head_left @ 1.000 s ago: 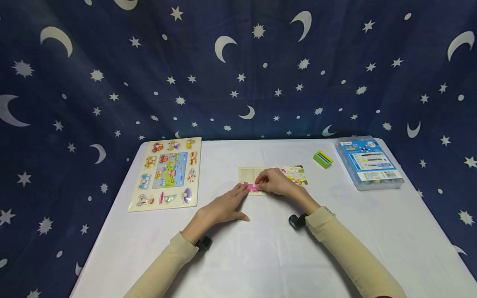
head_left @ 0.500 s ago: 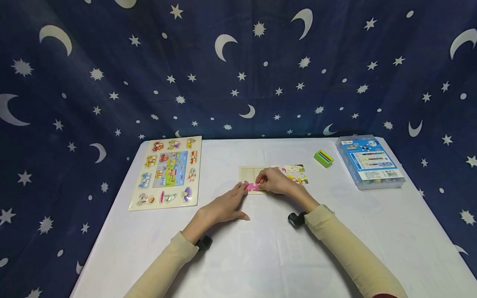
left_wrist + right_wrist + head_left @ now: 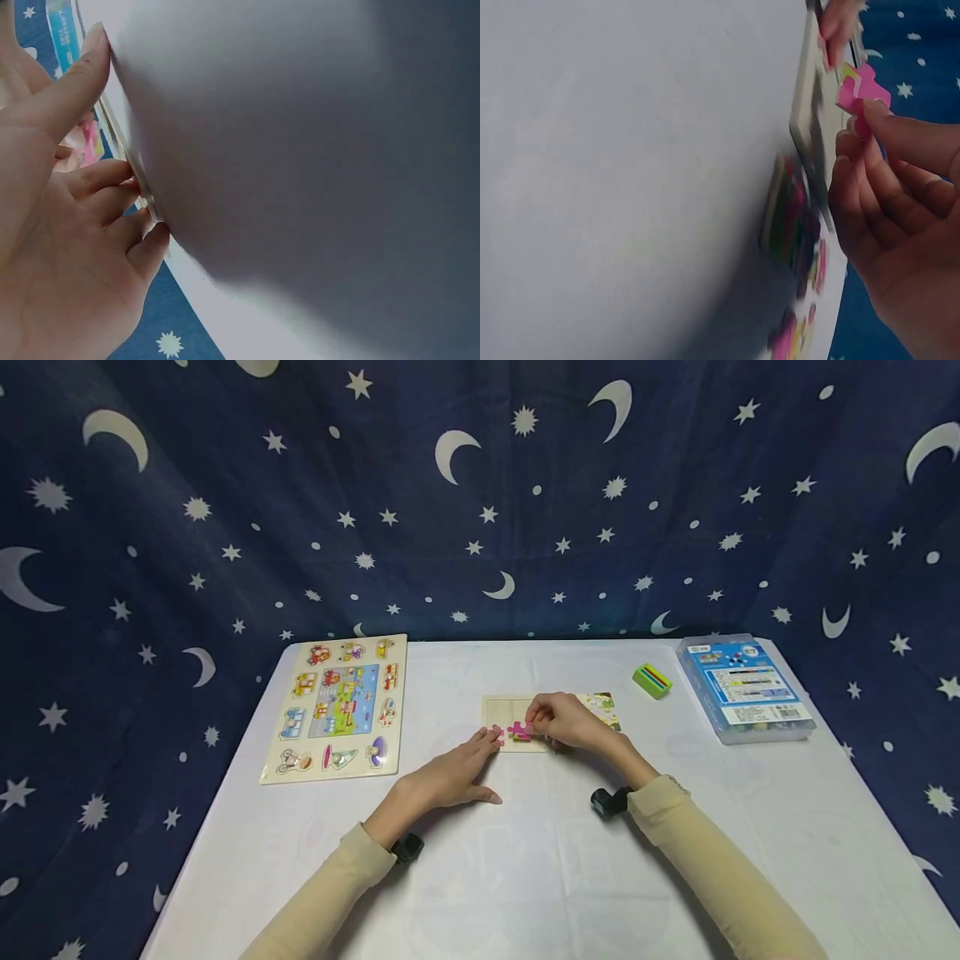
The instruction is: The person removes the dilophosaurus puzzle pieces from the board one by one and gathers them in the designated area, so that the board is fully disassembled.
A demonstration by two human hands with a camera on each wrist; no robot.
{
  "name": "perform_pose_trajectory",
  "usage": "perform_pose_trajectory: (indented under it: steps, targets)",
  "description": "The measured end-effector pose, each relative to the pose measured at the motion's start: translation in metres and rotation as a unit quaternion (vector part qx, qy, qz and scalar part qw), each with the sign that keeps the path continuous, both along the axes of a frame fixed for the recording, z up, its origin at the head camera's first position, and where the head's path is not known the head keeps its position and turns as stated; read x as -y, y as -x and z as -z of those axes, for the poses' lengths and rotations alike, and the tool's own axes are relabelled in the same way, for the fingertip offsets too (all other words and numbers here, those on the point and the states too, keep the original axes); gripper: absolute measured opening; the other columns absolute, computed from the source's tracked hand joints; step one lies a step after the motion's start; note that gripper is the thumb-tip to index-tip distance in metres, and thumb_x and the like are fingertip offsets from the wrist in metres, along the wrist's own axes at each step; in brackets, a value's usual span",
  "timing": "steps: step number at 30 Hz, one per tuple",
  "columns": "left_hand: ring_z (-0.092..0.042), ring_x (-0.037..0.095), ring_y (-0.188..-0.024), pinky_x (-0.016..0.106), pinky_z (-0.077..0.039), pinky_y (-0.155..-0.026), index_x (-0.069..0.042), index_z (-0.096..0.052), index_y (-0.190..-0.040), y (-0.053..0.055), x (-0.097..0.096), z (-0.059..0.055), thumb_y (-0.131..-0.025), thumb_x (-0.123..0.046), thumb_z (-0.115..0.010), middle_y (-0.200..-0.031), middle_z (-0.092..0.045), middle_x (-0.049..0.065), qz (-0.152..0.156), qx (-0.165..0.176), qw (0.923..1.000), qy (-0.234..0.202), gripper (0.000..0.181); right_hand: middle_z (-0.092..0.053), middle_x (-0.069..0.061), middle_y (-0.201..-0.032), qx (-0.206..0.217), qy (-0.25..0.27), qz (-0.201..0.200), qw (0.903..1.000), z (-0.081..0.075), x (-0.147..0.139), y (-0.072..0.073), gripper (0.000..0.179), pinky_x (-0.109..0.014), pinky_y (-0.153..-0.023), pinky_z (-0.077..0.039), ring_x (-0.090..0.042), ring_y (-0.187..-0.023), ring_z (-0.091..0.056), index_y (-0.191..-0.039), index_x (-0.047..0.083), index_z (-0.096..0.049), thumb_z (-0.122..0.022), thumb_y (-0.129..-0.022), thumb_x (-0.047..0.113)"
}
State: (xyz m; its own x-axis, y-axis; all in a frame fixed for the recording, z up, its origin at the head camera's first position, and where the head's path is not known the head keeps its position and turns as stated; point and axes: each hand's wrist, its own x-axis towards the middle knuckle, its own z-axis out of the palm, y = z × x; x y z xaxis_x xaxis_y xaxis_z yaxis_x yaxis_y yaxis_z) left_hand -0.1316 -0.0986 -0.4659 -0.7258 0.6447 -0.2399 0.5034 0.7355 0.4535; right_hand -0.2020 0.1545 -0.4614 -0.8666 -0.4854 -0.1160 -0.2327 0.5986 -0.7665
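My right hand (image 3: pixel 566 722) pinches a pink jigsaw piece (image 3: pixel 519 732) between thumb and fingers, over the shallow wooden puzzle tray (image 3: pixel 495 710). In the right wrist view the pink piece (image 3: pixel 859 88), with a yellow-green patch, is tilted and raised off the tray. My left hand (image 3: pixel 448 778) rests with fairly straight fingers on the tray's left front corner. Its fingertips touch a second pink piece (image 3: pixel 500 737) lying there, mostly covered by them. In the left wrist view the left fingertips (image 3: pixel 156 234) lie along the tray's edge.
Patterned jigsaw pieces (image 3: pixel 602 703) lie right of the tray, partly behind my right hand; a small stack of pieces (image 3: pixel 784 214) stands close to it. A vehicle knob puzzle board (image 3: pixel 341 710) lies left. Back right are a green striped block (image 3: pixel 651 681) and a clear-blue box (image 3: pixel 742 689).
My right hand has lifted the pink piece away from the one under my left fingertips and shifted slightly right, tilting it. My left hand stays in place.
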Motion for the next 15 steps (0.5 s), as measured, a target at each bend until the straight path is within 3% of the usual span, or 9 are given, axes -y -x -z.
perform_pose_trajectory:
  steps: [6, 15]
  targets:
    - [-0.015, 0.028, -0.16, 0.048, -0.028, -0.126, -0.004, -0.027, -0.162, 0.001, 0.001, -0.001, -0.092, -0.045, -0.076, -0.173, -0.015, 0.009, 0.0, 0.004, 0.9999, -0.01, 0.095, -0.067, -0.005, -0.083, -0.017, 0.007, 0.025, 0.9995, -0.005, -0.022, -0.004, 0.006, -0.024, -0.067, -0.05, -0.014, -0.076, -0.059, -0.096, 0.004, -0.071, -0.074, -0.091, 0.005]
    - [-0.014, 0.029, -0.16, 0.048, -0.027, -0.126, -0.004, -0.027, -0.162, 0.003, 0.003, -0.002, -0.092, -0.042, -0.077, -0.173, -0.015, 0.009, 0.011, 0.008, 0.9997, -0.02, 0.094, -0.068, -0.007, -0.085, 0.004, -0.003, 0.067, 0.9978, -0.009, -0.057, -0.014, 0.007, -0.024, -0.064, -0.05, -0.018, -0.075, -0.06, -0.098, 0.004, -0.072, -0.074, -0.094, 0.008]
